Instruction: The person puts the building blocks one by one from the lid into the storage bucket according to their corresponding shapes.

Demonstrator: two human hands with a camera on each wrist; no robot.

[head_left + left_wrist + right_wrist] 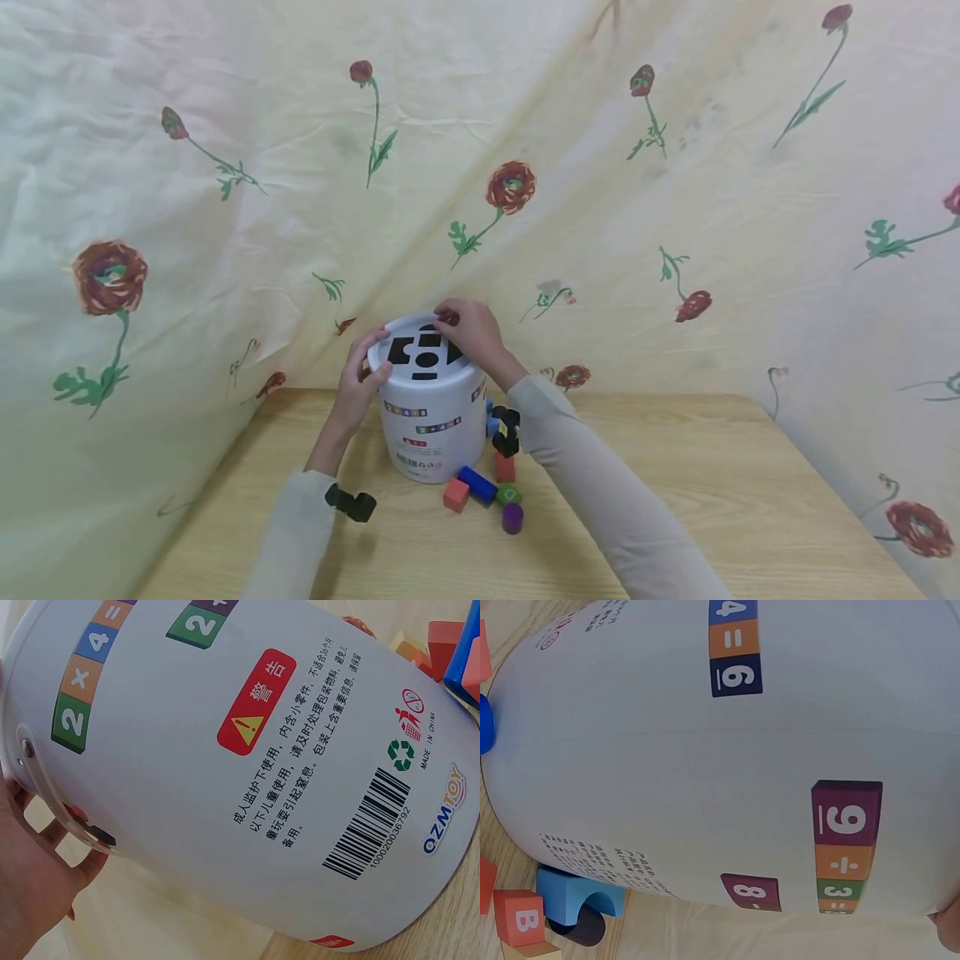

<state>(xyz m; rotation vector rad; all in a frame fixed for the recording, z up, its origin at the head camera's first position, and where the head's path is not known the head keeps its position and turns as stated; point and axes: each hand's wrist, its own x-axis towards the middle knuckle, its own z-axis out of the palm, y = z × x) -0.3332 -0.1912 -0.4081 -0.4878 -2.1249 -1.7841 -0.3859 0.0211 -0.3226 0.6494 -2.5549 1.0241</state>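
Observation:
A white toy bucket (431, 417) stands upright, its lid (408, 373) cut with several dark shaped holes. My left hand (358, 379) grips the bucket's left rim, thumb at the lid's edge; in the left wrist view, its fingers (90, 866) curl beside the clear handle (56, 802). Over the far right of the lid, my right hand (474, 332) pinches a small dark red block (448, 317), mostly hidden by the fingers. Only a bit of a fingertip (949, 928) shows at the edge of the right wrist view.
Before the bucket lie a red cube (456, 495), a blue cylinder (477, 486), a green block (508, 494) and a purple cylinder (512, 518). Beside its base are a light blue arch (559, 894) and a red block marked B (521, 919). Flowered cloth (420, 217) hangs behind the wooden table (675, 483).

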